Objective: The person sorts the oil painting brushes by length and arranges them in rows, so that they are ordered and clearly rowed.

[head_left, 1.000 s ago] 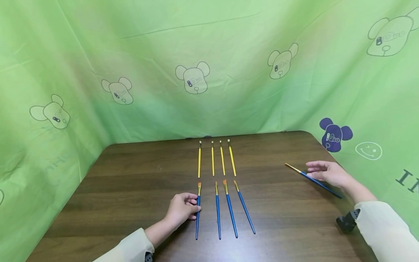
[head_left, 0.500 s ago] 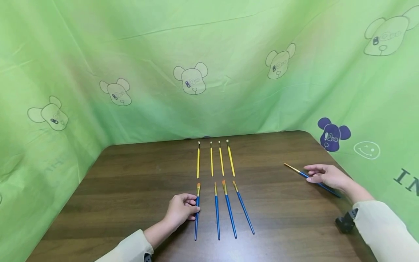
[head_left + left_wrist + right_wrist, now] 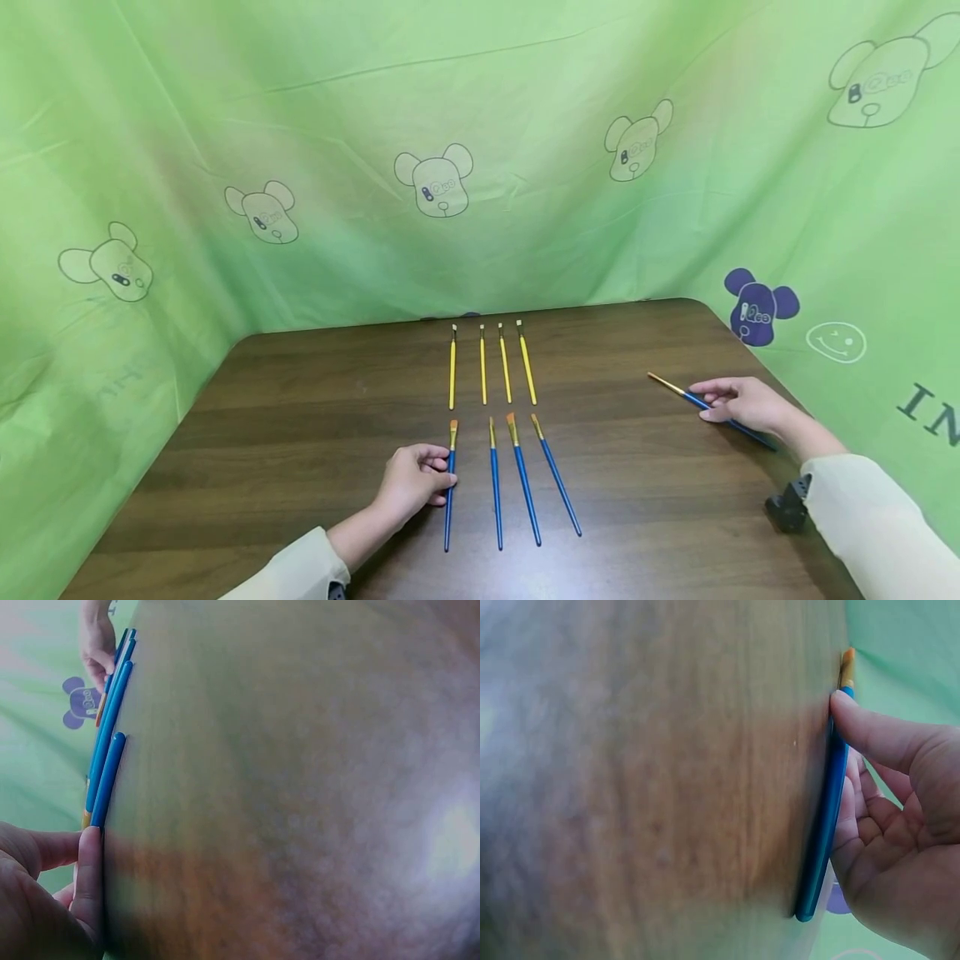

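In the head view, my left hand [image 3: 411,479] pinches a blue-handled paintbrush [image 3: 449,518] between thumb and fingers at the left end of the near row. That brush lies on the table with its orange bristles pointing away from me. To the right, my right hand [image 3: 746,407] grips another blue paintbrush [image 3: 752,434] by its handle, and its tip points to the far left. The right wrist view shows the thumb [image 3: 866,731] across this brush's handle [image 3: 826,810], with the fingers behind it. Several blue paintbrushes [image 3: 522,483] lie between the hands, nearer the left.
Several yellow-handled paintbrushes [image 3: 505,362] form a second row behind the blue ones. A brown wooden table [image 3: 300,417] carries everything. Green printed cloth [image 3: 337,258] hangs along its back and sides.
My right thumb has come down onto the blue paintbrush, and the fingers have closed in around its handle. The left hand keeps its hold. The head view has shifted slightly.
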{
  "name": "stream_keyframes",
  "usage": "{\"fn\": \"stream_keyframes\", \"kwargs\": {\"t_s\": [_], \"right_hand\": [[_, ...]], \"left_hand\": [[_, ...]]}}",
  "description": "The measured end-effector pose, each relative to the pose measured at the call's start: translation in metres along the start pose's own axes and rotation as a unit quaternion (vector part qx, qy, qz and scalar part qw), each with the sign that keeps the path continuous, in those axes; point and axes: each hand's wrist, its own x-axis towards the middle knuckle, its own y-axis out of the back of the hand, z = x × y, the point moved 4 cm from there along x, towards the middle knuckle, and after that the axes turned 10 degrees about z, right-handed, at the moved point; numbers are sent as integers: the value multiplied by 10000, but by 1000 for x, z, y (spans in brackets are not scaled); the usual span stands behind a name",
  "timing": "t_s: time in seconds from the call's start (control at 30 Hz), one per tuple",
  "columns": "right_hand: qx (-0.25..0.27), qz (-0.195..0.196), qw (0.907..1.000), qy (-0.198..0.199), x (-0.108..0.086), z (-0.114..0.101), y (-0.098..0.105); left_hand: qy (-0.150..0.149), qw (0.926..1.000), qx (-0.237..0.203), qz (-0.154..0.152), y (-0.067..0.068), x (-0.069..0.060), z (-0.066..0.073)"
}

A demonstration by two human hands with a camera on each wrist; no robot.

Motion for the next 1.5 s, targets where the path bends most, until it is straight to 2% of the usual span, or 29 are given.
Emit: {"fn": "stream_keyframes", "kwargs": {"t_s": [0.23,0.93,1.23,1.5], "right_hand": [[50,-9,9999,-108,0,2,0],[-328,65,9994,-11,0,2,1],[-336,133,9993,-110,-3,-4,0],[-204,118,9996,-152,-6,-17,-4]], "left_hand": [[-9,10000,-59,8,0,-1,1],[-25,10000,-32,20,-1,3,-3],[42,10000,7,34,0,1,-2],[66,10000,13,36,-1,3,-3]]}}
